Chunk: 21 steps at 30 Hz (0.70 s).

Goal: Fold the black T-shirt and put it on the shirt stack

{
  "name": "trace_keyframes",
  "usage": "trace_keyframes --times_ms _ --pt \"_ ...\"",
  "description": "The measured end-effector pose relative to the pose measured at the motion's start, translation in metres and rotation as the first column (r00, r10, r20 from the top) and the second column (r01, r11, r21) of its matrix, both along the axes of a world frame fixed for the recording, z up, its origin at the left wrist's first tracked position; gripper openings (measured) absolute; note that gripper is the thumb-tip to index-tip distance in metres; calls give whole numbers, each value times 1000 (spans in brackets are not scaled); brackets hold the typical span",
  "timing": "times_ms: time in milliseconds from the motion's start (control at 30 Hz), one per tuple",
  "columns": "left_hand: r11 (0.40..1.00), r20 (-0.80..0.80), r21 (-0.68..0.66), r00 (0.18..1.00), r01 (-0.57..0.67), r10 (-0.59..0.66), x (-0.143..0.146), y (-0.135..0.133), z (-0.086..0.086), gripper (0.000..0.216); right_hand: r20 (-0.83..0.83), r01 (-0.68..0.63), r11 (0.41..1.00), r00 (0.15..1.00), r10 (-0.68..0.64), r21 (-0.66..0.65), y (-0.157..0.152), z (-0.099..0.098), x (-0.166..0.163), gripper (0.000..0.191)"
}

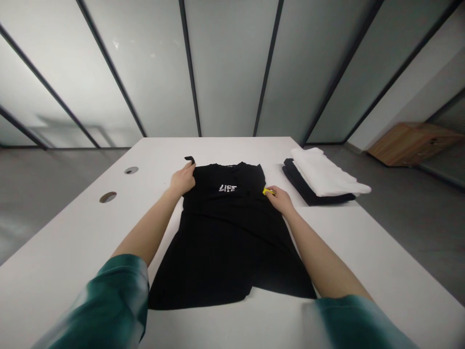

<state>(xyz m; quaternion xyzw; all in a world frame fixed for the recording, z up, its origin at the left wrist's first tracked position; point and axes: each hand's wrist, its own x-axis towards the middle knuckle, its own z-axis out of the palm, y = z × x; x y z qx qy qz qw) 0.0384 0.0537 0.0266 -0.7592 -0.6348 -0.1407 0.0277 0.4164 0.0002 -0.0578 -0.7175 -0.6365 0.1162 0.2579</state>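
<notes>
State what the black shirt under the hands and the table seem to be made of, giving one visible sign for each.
Black shirt: soft matte fabric, probably cotton knit; it lies limp and creases under both hands.
Table: hard, smooth white top, likely laminate; flat, faintly glossy, with round cut holes.

Black T-shirt [225,232] with white "LIFE" lettering on a white table [363,252].
A small yellow tag [268,192] shows at the shirt's right edge; far right, a white folded garment [327,174] tops a black one [308,191]; both sleeves [116,300] are teal-green.
</notes>
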Motion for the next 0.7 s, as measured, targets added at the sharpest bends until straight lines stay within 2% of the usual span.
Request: trace_keyframes --times_ms 67,133,300,400,467,500,567,633,700 --pt "994 -65 -52 993 99 -102 19 2 7 66 8 5 1000 1000 -5 8 0 0 0 29" --pt "978 -83 -93 978 184 -192 38 3 6 68 12 5 1000 1000 -5 14 0 0 -1 30" --pt "921 -43 -262 949 290 -311 76 4 -17 67 2 -3 1000 1000 3 -1 -2 1 0 32" --pt "836 120 -389 921 386 -370 79 6 -28 66 -2 -12 1000 1000 12 -1 -1 1 0 31" --pt "801 326 -410 890 436 -317 71 12 -30 65 0 -19 1000 1000 19 11 -1 0 1 30" --pt "806 423 -404 869 433 -255 65 16 -31 62 1 -21 1000 1000 21 17 0 -1 1 29" --pt "865 528 -367 842 342 -109 50 26 -32 52 2 -22 999 1000 22 28 1 -2 1 29" --pt "939 501 -295 865 176 -5 35 34 -36 45 -5 -24 999 1000 25 40 1 -4 2 29" --pt "975 381 -218 923 38 49 23 37 -43 46 -20 -28 998 999 29 53 1 -5 3 29"
